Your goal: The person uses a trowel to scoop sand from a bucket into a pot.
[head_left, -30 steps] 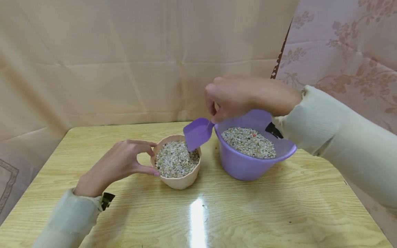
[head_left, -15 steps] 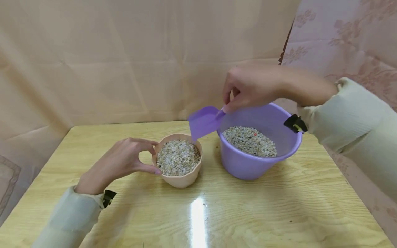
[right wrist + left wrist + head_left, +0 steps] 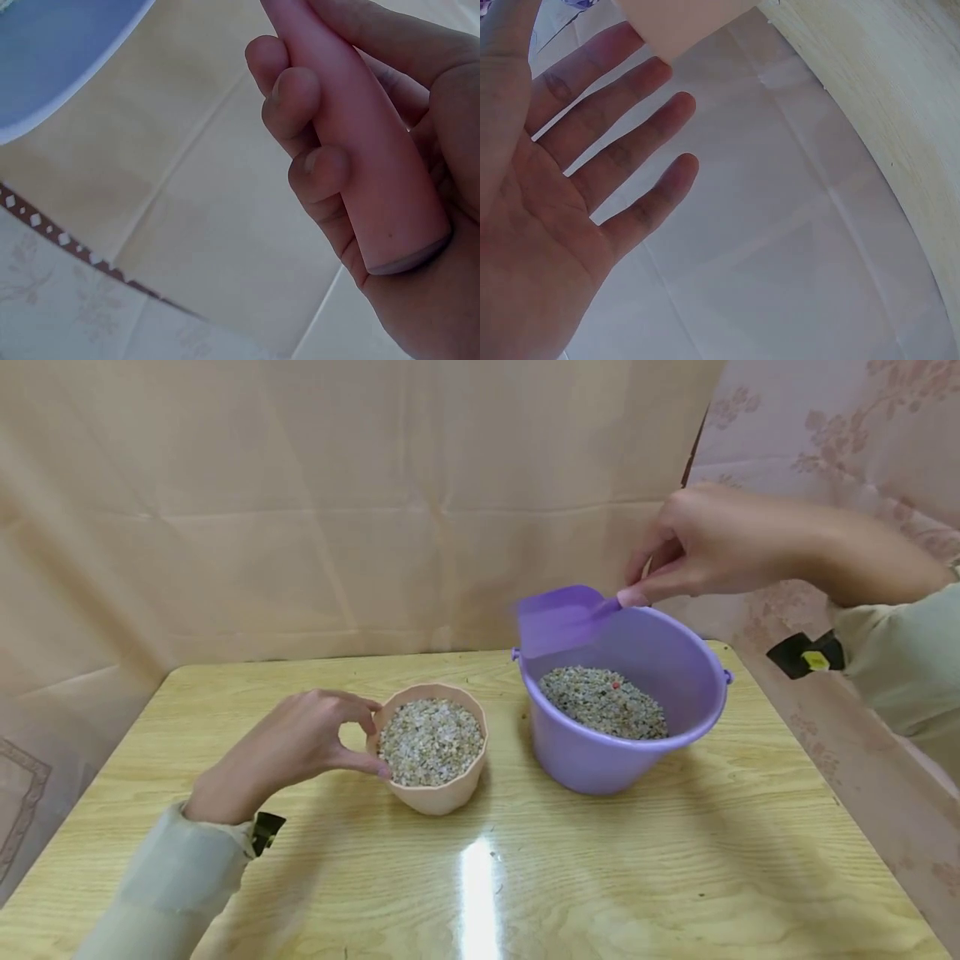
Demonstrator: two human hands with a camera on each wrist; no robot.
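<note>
1. Landmark: purple bucket (image 3: 600,760), standing on the wooden table (image 3: 675,877) toward its far right part.
2. Nearest the camera: bright glare streak on the table top, in front of the bucket and to its left.
3. Left of the bucket, close but apart from it: peach scalloped pot (image 3: 435,793), filled near the rim with pale mixed gravel (image 3: 429,742).
4. Left hand (image 3: 288,752) at the pot's left side. Thumb and forefinger curve to the rim, tips touching it. In the left wrist view the other fingers (image 3: 630,142) are straight and spread apart, with the pot's wall just above them.
5. Inside the bucket: the same gravel (image 3: 603,702), lying low, with one red speck.
6. Above the bucket's far left rim: purple scoop (image 3: 558,618), its blade blurred, held clear of the gravel.
7. Right hand (image 3: 705,556), above and behind the bucket, clamped on the scoop's pinkish handle (image 3: 352,142); fingers curled round it, thumb pressed along the top.
8. Behind all: beige folded cloth backdrop; floral pink cloth to the bucket's right.
9. No readable writing or brand seen.
</note>
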